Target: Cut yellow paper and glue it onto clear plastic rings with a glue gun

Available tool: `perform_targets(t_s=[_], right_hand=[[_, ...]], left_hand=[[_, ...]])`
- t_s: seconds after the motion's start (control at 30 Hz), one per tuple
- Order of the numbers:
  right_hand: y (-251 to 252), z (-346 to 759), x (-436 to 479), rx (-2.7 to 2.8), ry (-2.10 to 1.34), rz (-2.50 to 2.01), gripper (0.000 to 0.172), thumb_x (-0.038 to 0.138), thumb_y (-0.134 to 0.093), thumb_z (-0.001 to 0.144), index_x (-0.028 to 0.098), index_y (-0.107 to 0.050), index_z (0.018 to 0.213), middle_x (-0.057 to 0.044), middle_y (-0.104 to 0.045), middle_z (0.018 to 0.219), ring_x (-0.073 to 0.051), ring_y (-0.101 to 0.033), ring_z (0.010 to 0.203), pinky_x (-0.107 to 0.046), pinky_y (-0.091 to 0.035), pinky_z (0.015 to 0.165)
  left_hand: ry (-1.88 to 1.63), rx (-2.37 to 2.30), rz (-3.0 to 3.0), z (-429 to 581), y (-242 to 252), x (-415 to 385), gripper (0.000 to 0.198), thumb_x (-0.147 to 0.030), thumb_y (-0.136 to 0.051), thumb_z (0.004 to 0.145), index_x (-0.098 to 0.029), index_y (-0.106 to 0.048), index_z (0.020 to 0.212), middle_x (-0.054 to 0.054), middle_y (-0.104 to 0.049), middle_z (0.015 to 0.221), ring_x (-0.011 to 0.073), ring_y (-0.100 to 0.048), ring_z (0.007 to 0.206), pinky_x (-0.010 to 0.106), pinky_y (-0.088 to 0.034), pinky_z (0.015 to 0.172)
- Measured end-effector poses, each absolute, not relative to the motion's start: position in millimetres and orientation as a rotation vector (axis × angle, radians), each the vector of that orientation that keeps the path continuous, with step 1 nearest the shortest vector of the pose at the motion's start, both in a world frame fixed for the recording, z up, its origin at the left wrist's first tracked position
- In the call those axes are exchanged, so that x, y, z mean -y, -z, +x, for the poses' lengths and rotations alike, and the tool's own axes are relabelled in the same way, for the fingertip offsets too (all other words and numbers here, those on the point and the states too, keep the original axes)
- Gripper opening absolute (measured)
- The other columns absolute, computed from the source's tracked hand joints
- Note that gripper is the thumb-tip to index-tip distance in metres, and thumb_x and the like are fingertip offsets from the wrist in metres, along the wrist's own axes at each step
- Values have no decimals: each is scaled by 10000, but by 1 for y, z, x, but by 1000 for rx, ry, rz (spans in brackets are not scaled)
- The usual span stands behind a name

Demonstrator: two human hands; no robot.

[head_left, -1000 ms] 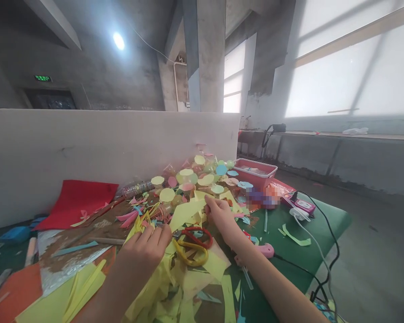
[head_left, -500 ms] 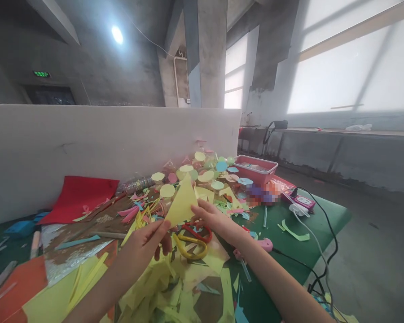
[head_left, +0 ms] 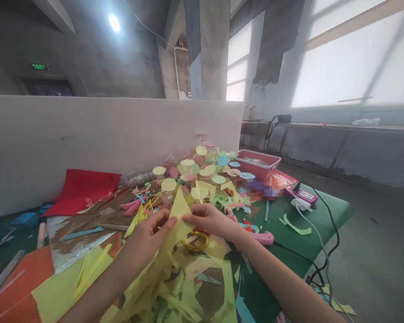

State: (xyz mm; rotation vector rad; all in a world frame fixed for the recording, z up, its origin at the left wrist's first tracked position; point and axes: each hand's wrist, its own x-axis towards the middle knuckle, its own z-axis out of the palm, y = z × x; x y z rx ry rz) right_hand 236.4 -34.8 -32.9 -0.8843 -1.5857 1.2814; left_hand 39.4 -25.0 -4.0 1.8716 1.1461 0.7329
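A pointed piece of yellow paper (head_left: 181,208) stands upright between my two hands, its tip pointing up. My left hand (head_left: 154,231) pinches its left edge between thumb and fingers. On the right edge, my right hand (head_left: 212,220) pinches it the same way. Just below lies a yellow looped handle (head_left: 206,246), which looks like that of scissors; its blades are hidden. Yellow paper scraps (head_left: 148,287) are heaped beneath my hands. To the right of my right wrist is a pink-handled glue gun (head_left: 264,238), partly behind my forearm.
Paper discs (head_left: 169,184) in several colours stand behind my hands. A pink basket (head_left: 261,167) is at the back right, near cables (head_left: 336,233) running off the green table (head_left: 330,208). Red paper (head_left: 84,190) leans against a white partition (head_left: 114,134).
The yellow paper has come lower and looks narrower. My right hand has moved down, with its fingers now level with my left hand's. The view has tilted slightly.
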Motion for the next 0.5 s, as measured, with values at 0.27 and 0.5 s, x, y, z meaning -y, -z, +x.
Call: perform_targets(t_s=[0.27,0.5], right_hand=[[35,236,30,1502,-1251,-891,408,574,-667,753,177,-573,770,59,-451,633,-71,-378,516,-220,-279,480],[33,239,33,1504,-1172,-884,394,522,-640,806,198,-614,1028,49,-499,689,-89,-418,576,-224,-335,529]], left_hand=[[-810,-1115,1749,40,10,13,392,-492,-625,763,-184,-671,1000,-10,-617,692,150,-552,617,241,-433,549],[-739,-986,1466,38,14,14,545,-453,-682,756,-211,-566,1231,23,-717,860,188,-664,726,308,-529,721]])
